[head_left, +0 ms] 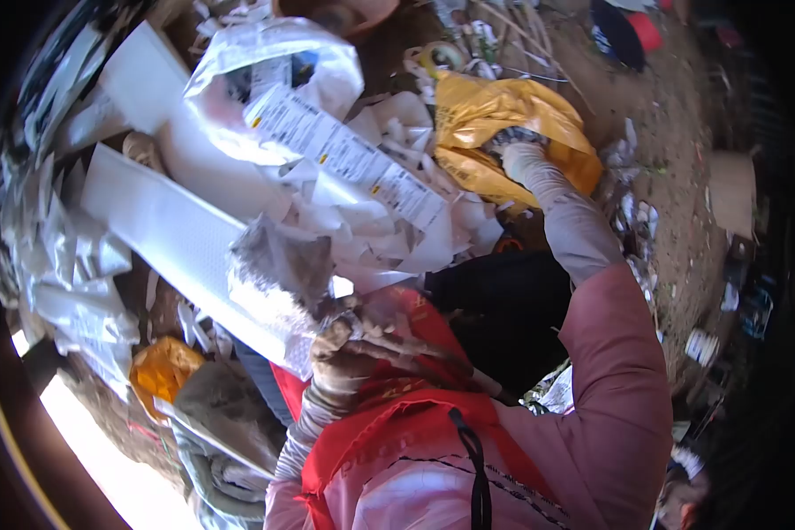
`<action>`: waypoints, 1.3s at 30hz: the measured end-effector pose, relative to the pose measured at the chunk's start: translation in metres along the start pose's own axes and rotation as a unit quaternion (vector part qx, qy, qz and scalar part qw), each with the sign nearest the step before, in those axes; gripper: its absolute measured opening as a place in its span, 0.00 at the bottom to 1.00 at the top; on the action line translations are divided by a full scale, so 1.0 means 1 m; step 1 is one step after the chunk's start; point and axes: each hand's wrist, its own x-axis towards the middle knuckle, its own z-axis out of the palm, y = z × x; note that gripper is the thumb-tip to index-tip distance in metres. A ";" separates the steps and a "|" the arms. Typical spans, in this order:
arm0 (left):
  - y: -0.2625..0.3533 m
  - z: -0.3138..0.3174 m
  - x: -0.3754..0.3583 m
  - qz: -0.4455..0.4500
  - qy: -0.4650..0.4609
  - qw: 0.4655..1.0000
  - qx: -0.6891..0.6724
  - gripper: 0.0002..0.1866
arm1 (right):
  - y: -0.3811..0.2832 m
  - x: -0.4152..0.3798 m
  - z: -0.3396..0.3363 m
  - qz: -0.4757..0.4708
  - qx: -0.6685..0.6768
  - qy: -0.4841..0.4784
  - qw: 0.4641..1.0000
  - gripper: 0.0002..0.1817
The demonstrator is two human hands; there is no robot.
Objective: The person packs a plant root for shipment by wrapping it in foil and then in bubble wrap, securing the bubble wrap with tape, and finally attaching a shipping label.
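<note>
At my lap, my left hand [334, 352] is closed round the lower end of a crumpled, greyish see-through plastic bag [281, 263]. Motion blurs its fingers and some thin pieces beside them. My right arm stretches forward, and my right hand [523, 159] reaches into the mouth of a yellow plastic bag [473, 115]. Something dark and patterned lies at those fingertips inside the bag. The bag's folds hide most of the right fingers, so their grip does not show.
A white sack [327, 53] with things inside stands ahead. Printed label sheets [344, 155] lie over white plastic scraps. A long white board [163, 225] slants at the left, near a small orange bag [162, 375]. A cardboard piece [733, 194] lies on the right.
</note>
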 end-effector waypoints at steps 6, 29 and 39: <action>-0.002 0.001 0.009 -0.032 -0.043 0.998 -0.046 0.22 | -0.009 0.011 -0.049 0.005 -0.003 -0.213 0.977 0.14; -0.019 0.012 -0.070 0.034 -0.229 0.972 0.028 0.20 | -0.202 -0.215 -0.305 -0.059 0.913 -0.263 0.306 0.32; -0.022 0.005 -0.074 0.044 -0.402 0.915 -0.006 0.24 | -0.213 -0.219 -0.294 -0.180 0.893 -0.353 0.215 0.37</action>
